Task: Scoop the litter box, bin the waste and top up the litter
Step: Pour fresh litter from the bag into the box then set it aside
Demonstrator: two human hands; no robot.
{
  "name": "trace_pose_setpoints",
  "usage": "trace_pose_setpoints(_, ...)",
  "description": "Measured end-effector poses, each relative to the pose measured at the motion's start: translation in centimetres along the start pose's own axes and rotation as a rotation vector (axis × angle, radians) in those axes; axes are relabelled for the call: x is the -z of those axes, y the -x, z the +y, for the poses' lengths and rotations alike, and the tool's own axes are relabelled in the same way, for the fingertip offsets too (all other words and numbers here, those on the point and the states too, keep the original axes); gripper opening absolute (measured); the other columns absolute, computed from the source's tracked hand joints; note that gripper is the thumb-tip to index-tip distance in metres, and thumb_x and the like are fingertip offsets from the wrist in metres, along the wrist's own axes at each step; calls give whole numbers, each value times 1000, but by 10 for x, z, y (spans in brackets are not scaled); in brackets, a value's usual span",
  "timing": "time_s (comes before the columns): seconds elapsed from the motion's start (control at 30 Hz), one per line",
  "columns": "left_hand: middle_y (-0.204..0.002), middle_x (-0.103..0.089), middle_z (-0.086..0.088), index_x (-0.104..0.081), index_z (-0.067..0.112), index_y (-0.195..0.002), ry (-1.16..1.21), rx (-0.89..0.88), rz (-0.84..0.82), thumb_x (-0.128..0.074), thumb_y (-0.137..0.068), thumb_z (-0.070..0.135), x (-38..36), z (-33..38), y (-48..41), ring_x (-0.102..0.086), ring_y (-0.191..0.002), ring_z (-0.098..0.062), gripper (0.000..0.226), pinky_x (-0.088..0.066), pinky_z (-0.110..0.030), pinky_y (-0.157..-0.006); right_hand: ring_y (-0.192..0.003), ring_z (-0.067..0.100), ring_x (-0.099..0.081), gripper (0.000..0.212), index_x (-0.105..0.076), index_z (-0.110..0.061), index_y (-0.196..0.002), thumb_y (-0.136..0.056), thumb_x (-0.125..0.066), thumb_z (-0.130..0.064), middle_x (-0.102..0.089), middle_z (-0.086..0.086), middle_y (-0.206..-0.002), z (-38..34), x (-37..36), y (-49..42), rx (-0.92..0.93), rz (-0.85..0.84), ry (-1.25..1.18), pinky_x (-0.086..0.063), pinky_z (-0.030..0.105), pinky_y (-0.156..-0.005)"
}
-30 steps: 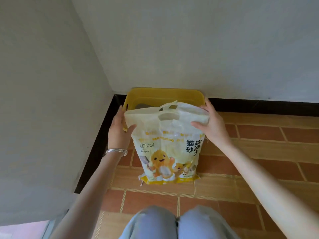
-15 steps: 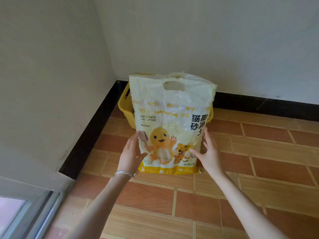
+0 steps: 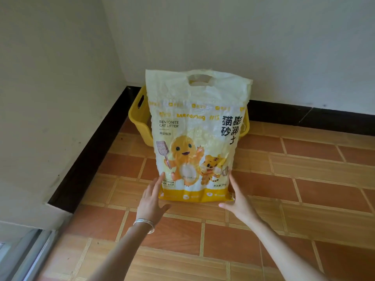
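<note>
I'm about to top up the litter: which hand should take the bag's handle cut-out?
Right, narrowly. The left hand and right hand, both open, flank the base of the litter bag, about equally far from the handle cut-out, but the side wall crowds the left side.

One litter bag stands on the floor, and one yellow litter box shows behind it. Two hands are in view: the left hand and the right hand. Only the left wrist carries silver bangles, two or three thin rings; the exact count is unclear. The bag has one cut-out handle and bears two cartoon figures, a yellow creature and a tiger cub, plus one printed scoop. One handle slot shows on the box. Two walls meet in one corner: the left wall and the back wall.
</note>
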State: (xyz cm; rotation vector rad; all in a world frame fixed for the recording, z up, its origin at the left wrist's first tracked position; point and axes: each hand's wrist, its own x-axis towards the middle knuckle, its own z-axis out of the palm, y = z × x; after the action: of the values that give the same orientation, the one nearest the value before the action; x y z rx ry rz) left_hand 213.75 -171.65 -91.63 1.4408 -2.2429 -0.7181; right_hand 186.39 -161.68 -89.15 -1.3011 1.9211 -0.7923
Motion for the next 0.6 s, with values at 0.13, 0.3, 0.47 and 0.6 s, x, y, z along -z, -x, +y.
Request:
trace_pose_setpoints(0.13, -132, -49, -8, 8, 51, -141, 43, -68, 33, -83, -61, 12, -9, -9, -8, -52, -113, -26, 127, -50, -38, -85, -135, -5, -11, 117, 7, -52, -136, -67, -81, -19, 1, -38, -141, 12, -11, -10, 18, 12, 12, -24, 21, -106)
trace_pose_setpoints(0.3, -136, -49, -2, 3, 47, -143, 106, -46, 77, -79, -62, 4, -22, -22, -13, -59, -108, -25, 123, -54, -34, -71, -137, 2, -17, 115, 4, -51, -135, -66, -81, -15, -10, -23, -147, 19, -27, -22, 15, 88, -34, -26, 26, -108)
trace_pose_setpoints(0.47, -120, -61, -14, -26, 15, -139, 37, 1, 71, -73, -67, 37, -33, -22, -16, -62, -92, -34, 89, -49, -37, -68, -135, -6, -18, 107, -6, -51, -137, -68, -80, -17, -16, -23, -147, 26, -34, -29, 79, 169, -33, -25, 20, -108)
trace_pose_setpoints(0.6, -99, -66, -13, -26, 12, -139, -161, 66, 73, -82, -57, 14, -40, -25, -26, -59, -89, -40, 99, -47, -51, -82, -136, -8, -17, 103, -5, -46, -142, -72, -76, -16, -12, -36, -145, 25, -34, -29, 143, 222, -37, -20, 10, -108)
